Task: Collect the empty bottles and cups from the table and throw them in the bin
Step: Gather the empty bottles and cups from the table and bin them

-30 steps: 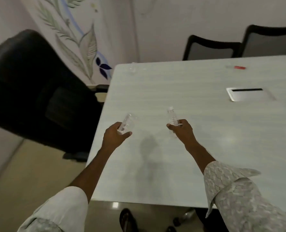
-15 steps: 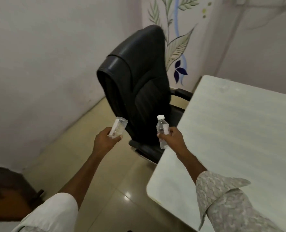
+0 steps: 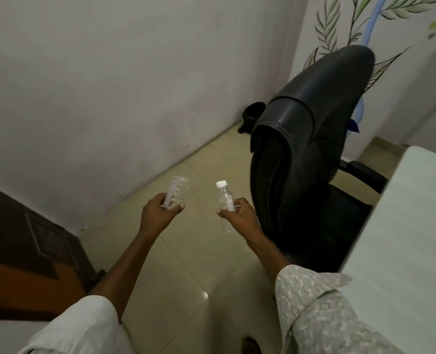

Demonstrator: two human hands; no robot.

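Observation:
My left hand [image 3: 158, 213] grips a clear ribbed plastic cup [image 3: 177, 190], tilted with its mouth up and to the right. My right hand [image 3: 238, 214] holds a small clear bottle [image 3: 224, 198] with a white cap, upright. Both hands hang over the tiled floor, left of the black chair. A dark bin-like object [image 3: 252, 116] stands in the far corner by the wall, partly hidden behind the chair back.
A black office chair [image 3: 306, 154] stands to the right of my hands. The pale table's corner [image 3: 413, 226] fills the right edge. A dark wooden door [image 3: 25, 251] is at the left. Beige floor tiles [image 3: 186, 277] run between wall and chair.
The view has swung left, away from the table toward the wall and floor. Both hands have kept their cup and bottle and now hang over the floor beside the chair.

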